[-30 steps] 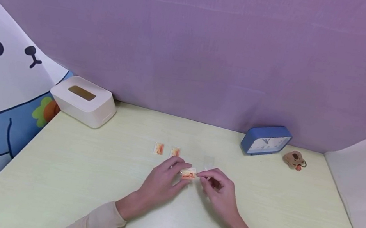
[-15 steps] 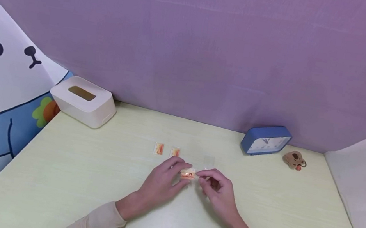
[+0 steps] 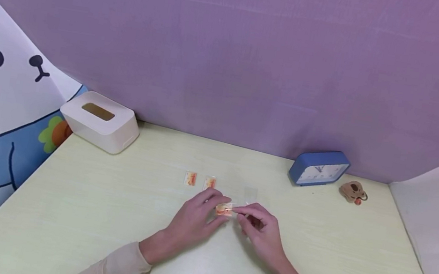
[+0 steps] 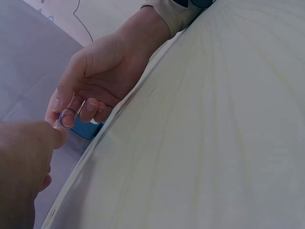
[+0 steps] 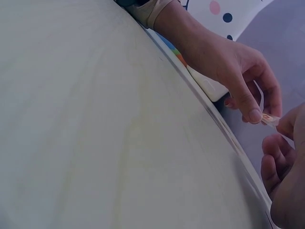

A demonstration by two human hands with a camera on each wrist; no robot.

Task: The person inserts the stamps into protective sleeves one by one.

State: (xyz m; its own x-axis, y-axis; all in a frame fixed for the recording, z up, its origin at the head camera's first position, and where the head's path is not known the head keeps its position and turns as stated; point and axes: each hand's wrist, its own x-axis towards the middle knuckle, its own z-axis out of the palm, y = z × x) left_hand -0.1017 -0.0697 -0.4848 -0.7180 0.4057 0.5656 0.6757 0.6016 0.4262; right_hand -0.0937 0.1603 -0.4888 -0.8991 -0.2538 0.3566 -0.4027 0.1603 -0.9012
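Between both hands is a small orange-and-white printed card [image 3: 224,209], stamp-like, with clear plastic around it. My left hand [image 3: 196,216] pinches it between thumb and fingers from the left. At its right edge, the thumb and index finger of my right hand [image 3: 264,231] pinch the clear plastic, the other fingers curled in. The right wrist view shows the card [image 5: 269,119] at the left thumb tip, raised off the table. Two similar orange cards, one at left [image 3: 190,178] and one at right [image 3: 210,182], lie just beyond my left hand. A clear plastic sleeve [image 3: 250,194] lies beyond my right fingers.
A white tissue box [image 3: 100,121] stands at the table's back left. At the back right are a blue clock [image 3: 319,169] and a small brown pouch-like trinket [image 3: 353,192] with a ring. Purple cloth [image 3: 230,63] hangs behind the pale table [image 3: 86,202].
My right fingertips have shifted slightly left, closer to the left hand, and the card has shifted and tilted a little with them. Everything else has stayed in place.
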